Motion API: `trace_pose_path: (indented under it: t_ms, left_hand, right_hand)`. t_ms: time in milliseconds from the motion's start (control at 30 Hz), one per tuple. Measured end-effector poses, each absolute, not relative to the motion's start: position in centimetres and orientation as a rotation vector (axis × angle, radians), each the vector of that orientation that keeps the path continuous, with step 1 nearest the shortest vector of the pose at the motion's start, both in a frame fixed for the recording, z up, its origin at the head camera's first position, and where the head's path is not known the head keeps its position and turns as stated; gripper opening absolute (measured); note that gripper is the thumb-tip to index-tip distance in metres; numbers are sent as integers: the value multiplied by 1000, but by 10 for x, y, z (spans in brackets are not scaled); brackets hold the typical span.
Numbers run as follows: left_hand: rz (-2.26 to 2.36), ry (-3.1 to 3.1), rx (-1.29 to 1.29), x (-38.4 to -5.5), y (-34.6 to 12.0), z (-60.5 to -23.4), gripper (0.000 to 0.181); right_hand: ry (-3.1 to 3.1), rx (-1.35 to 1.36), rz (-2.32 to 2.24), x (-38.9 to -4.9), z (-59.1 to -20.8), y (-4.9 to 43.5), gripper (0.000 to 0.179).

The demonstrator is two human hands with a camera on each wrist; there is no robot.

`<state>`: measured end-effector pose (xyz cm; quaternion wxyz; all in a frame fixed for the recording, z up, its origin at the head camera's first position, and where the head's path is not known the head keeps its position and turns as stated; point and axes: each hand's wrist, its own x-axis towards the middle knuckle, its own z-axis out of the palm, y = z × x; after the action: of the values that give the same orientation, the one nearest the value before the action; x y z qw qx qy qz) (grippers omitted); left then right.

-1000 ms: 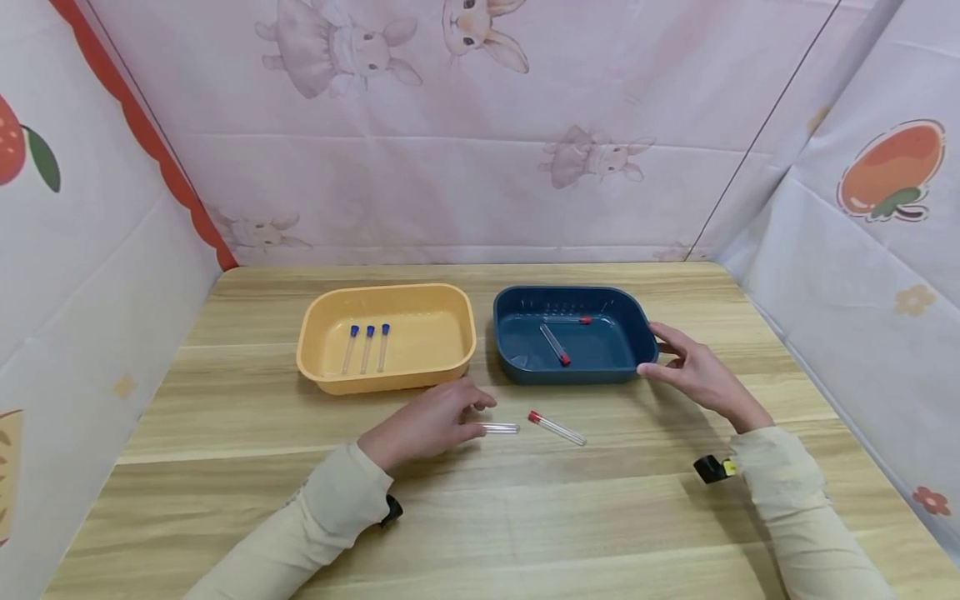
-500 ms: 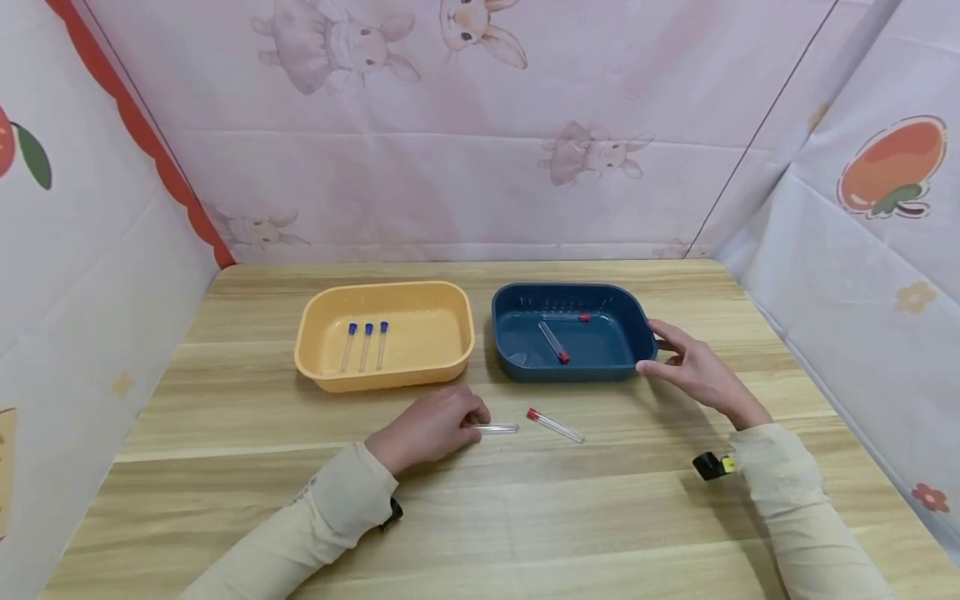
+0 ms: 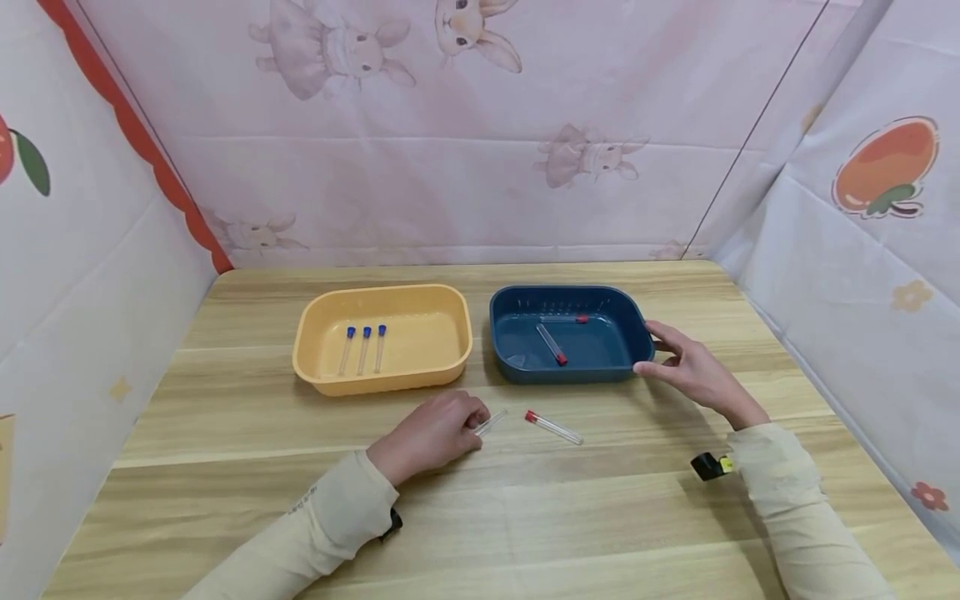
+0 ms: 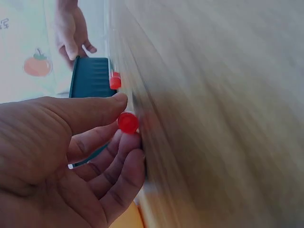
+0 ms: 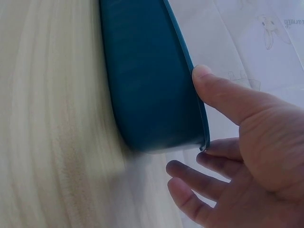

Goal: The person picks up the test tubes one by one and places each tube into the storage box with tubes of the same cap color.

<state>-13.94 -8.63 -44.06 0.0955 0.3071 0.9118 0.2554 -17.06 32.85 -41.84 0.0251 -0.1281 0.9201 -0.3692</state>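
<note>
Left hand (image 3: pixel 433 429) pinches a red-capped tube (image 4: pixel 128 122); right hand (image 3: pixel 697 377), fingers spread, touches one end of a blue tray (image 3: pixel 566 377).

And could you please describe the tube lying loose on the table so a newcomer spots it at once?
On the wooden table, find the dark blue tray. On its near side lies a clear tube, red cap pointing left. Unlike those in the tray or the left hand, it lies loose.
</note>
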Motion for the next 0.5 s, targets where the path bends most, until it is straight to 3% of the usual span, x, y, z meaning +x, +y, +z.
trace_pose_path:
  t_ms: [300, 500]
  left_hand:
    - [721, 2689, 732, -129, -78, -436, 57]
    - [675, 2689, 647, -129, -74, -434, 62]
  right_hand:
    - [2855, -398, -1134, -171, -419, 328, 79]
    - [2855, -395, -1147, -170, -418, 328, 79]
